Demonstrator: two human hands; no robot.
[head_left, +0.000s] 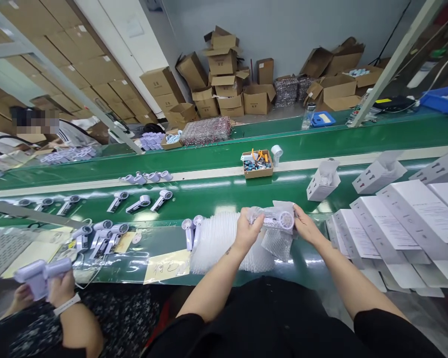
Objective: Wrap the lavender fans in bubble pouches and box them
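Note:
My left hand (247, 229) is closed round the handle end of a lilac handheld fan (284, 220), which lies level inside a see-through bubble-wrap bag (256, 214). The fingers of my right hand (306, 227) pinch the bag's edge beside the fan's round head. Another bubble-wrap bag (280, 244) hangs just below the held one. Under and left of my hands spreads a thick row of stacked bubble-wrap bags (220, 241). Two lilac fans (187, 233) stand at the left end of that row.
White boxes (377, 223) crowd the right, and an opened white box (323, 181) stands on the green belt (209, 191). Beyond is a small carton of parts (259, 171). Several fans (140, 204) lie to the left. A co-worker's hands (61, 288) hold two lilac fans at lower left.

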